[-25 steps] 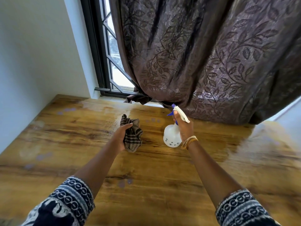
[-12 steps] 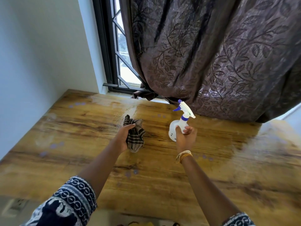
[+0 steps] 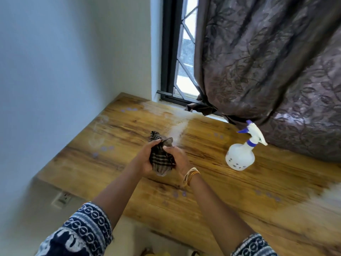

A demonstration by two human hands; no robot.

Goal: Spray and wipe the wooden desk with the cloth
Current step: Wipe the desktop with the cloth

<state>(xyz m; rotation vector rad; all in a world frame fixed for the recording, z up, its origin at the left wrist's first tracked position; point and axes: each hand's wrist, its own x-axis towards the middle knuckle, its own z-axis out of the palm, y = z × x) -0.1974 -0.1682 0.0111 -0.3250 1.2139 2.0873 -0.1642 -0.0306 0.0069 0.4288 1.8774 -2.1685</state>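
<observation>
We see both arms reaching up from the bottom of the frame and meeting near the middle, over the wooden desk (image 3: 129, 130). Our left hand (image 3: 145, 161) cups the cloth (image 3: 161, 157) from the left, its fingers curled round the bunched fabric with the thumb across the top. Our right hand (image 3: 179, 159) closes on the same cloth from the right, fingers bent against it; gold bangles (image 3: 191, 175) ring that wrist. Patterned blue-and-white sleeves (image 3: 88, 228) cover both forearms near the lower edge.

The cloth is a dark checked rag, crumpled into a wad, with a loose corner poking up toward the top of the frame. It is held just above the desk surface at the centre.

The spray bottle (image 3: 240, 156) stands upright on the desk right of centre, apart from both hands. It is translucent white with a blue collar and blue nozzle tip; we cannot tell how much liquid is inside.

The desk shows warm wood grain with pale hazy patches. A brown leaf-patterned curtain (image 3: 267, 61) hangs at the upper right beside a dark-framed window (image 3: 168, 52)
</observation>
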